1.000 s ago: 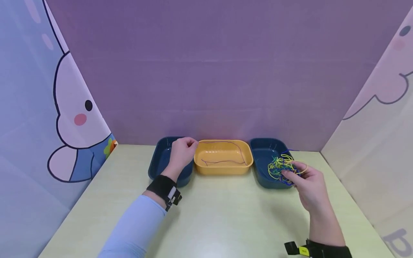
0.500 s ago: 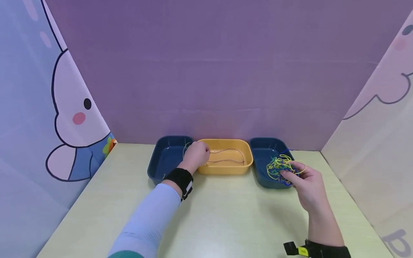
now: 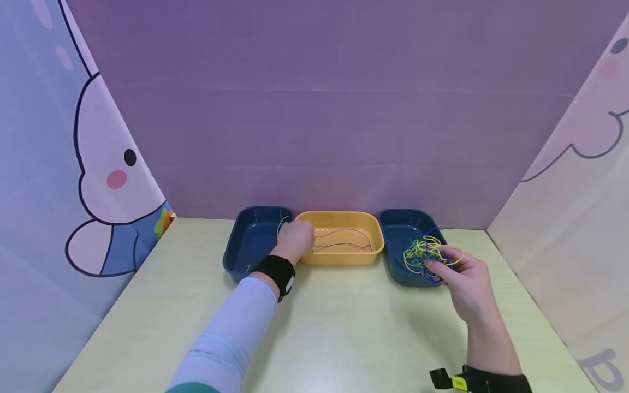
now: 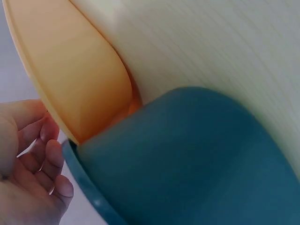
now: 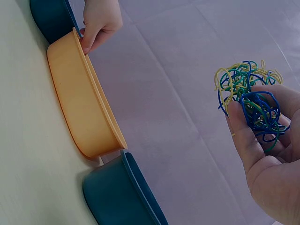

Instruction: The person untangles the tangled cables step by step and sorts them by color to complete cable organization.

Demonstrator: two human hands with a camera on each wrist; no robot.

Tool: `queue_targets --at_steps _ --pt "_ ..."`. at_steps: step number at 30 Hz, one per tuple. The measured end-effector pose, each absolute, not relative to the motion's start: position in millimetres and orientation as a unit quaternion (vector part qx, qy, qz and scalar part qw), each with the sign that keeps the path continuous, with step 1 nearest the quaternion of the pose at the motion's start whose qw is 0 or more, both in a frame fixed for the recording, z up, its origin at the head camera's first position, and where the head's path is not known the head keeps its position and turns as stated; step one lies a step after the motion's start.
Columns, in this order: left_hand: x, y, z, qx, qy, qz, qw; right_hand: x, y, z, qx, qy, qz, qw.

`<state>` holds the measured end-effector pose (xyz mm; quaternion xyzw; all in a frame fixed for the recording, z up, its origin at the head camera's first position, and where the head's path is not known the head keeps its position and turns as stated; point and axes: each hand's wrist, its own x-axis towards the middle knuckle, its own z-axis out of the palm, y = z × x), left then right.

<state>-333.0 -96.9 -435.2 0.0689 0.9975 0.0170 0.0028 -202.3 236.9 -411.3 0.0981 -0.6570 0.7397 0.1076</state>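
Note:
My right hand (image 3: 469,286) holds a loose tangle of thin coated wires (image 5: 251,91), yellow, green and blue, over the right blue bin (image 3: 400,226). Thumb and fingers pinch its near side, and a blue end sticks up behind. At the left end of the yellow bin (image 3: 339,260), my left hand (image 3: 295,240) is lowered to the rim with thumb and index finger together. A thin purplish wire (image 3: 344,244) bends through the yellow bin, its upper strand running up to this hand. The left fingertips are hidden in the head view.
The left blue bin (image 3: 236,245) stands against the yellow one, with a thin yellowish wire (image 3: 280,224) by its right wall. All three bins line up on a pale table (image 3: 344,327), before a purple backdrop (image 3: 339,109). Printed cartoon panels flank both sides.
My left hand has moved right and down, from over the left blue bin to the yellow bin's left rim. The purplish wire's raised strand has sunk lower. My right hand has barely moved.

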Motion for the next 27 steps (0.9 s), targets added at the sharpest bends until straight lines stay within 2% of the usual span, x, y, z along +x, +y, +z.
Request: queue_targets --at_steps 19,27 --pt "-325.1 -124.7 -410.2 0.070 0.978 0.170 -0.095 -202.6 237.2 -413.6 0.102 -0.658 0.739 0.103" --pt "-302.0 -144.0 -389.0 0.098 0.941 0.286 -0.149 -202.4 237.4 -412.2 0.103 -0.657 0.739 0.108"
